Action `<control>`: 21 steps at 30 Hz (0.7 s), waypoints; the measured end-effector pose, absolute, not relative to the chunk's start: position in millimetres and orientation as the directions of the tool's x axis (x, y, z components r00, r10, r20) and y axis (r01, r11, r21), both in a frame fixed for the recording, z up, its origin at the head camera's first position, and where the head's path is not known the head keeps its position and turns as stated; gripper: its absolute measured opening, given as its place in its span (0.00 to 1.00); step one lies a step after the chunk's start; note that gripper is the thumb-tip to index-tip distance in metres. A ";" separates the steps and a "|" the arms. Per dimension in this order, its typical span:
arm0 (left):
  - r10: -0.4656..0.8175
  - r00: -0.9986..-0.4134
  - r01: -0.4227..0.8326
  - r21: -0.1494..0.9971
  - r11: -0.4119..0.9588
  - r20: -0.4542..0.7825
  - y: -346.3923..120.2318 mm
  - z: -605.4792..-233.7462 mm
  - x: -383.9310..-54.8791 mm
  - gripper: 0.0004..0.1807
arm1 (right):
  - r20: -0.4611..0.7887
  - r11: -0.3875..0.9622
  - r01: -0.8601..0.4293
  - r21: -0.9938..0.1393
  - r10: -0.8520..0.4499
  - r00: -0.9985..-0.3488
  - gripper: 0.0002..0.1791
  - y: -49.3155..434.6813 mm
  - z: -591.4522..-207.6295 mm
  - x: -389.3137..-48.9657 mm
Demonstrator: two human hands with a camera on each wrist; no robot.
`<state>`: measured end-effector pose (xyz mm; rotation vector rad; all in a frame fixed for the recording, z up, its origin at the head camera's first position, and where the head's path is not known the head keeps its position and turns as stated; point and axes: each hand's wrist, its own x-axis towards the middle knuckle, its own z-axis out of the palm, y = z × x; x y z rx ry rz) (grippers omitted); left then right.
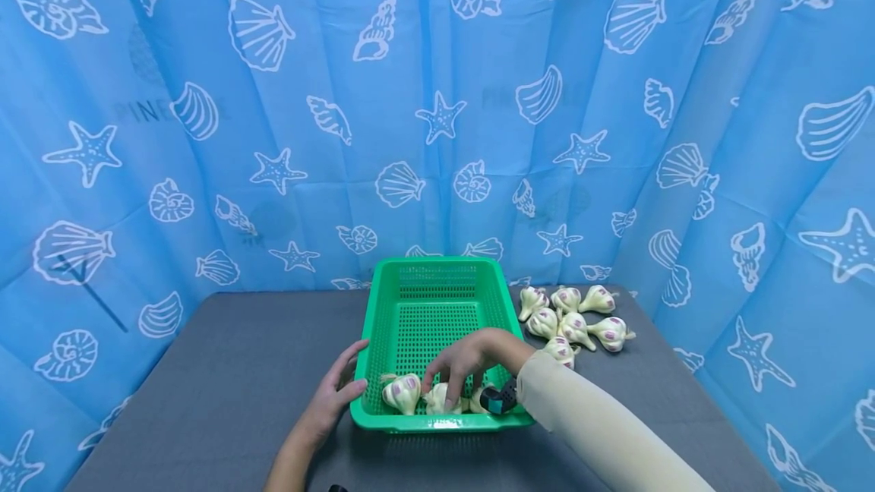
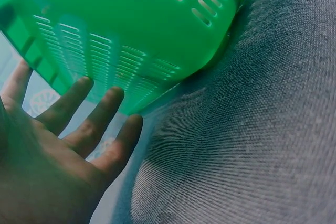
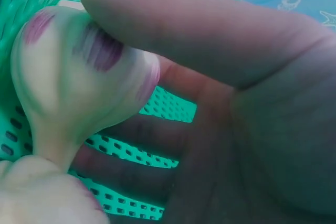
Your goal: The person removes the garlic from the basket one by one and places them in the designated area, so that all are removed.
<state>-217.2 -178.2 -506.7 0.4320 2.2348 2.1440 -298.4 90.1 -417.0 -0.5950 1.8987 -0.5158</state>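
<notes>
A green plastic basket [image 1: 444, 423] stands on the table with garlic bulbs along its near end. My right hand [image 1: 468, 355] reaches down into it and grips the middle garlic bulb [image 1: 436, 401] between thumb and fingers. In the right wrist view, the thumb lies over the purple-streaked bulb [image 3: 58, 72], and another garlic bulb [image 3: 47, 192] sits against its stem. To the left inside the basket is one more garlic bulb [image 1: 403, 393]. My left hand [image 1: 330, 401] is at the basket's left rim, its fingers spread beside the slotted wall [image 2: 142, 35] in the left wrist view.
Several garlic bulbs [image 1: 573, 327] lie in a group on the grey table [image 1: 260, 355], right of the basket. A blue curtain [image 1: 437, 150] with white shell prints hangs behind and on both sides. The right wrist wears a small black device [image 1: 499, 398].
</notes>
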 end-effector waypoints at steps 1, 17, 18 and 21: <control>0.207 -0.961 0.189 0.982 0.023 0.180 -177.9 -506.5 -217.1 0.31 | -0.713 0.784 -0.169 -0.597 -0.616 -0.337 0.23 90.4 -416.7 -298.6; 0.214 -0.957 0.203 0.979 0.019 0.194 -178.8 -508.1 -217.7 0.31 | -0.583 0.683 -0.238 -0.691 -0.721 -0.374 0.27 102.4 -409.9 -305.5; 0.209 -0.959 0.199 0.980 0.019 0.191 -178.7 -507.8 -217.5 0.31 | -0.567 0.672 -0.243 -0.699 -0.728 -0.385 0.27 103.6 -409.5 -305.8; 0.202 -0.962 0.191 0.981 0.020 0.183 -177.9 -506.8 -216.4 0.31 | -0.505 0.640 -0.246 -0.728 -0.743 -0.440 0.27 107.8 -408.0 -304.9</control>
